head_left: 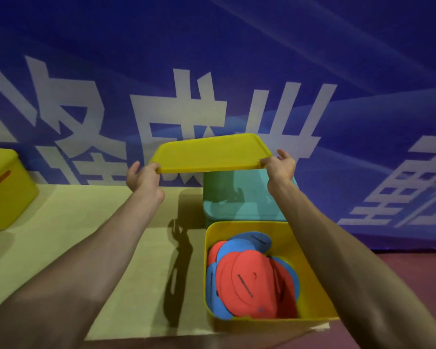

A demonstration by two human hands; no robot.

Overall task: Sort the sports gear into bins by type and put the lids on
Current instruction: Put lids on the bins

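Note:
A yellow lid [212,153] hangs flat in the air, gripped at its left corner by my left hand [142,176] and at its right corner by my right hand [280,167]. It is above the teal bin [244,197], which wears its own teal lid. Nearer to me stands an open yellow bin [310,280] holding several red and blue flat discs [249,278]. The lid is up and behind that open bin, not touching it.
A second yellow bin [3,190] with its lid on stands at the far left on the pale yellow table top [86,235]. A blue banner wall [212,71] with white characters rises behind. Red floor [408,268] lies to the right.

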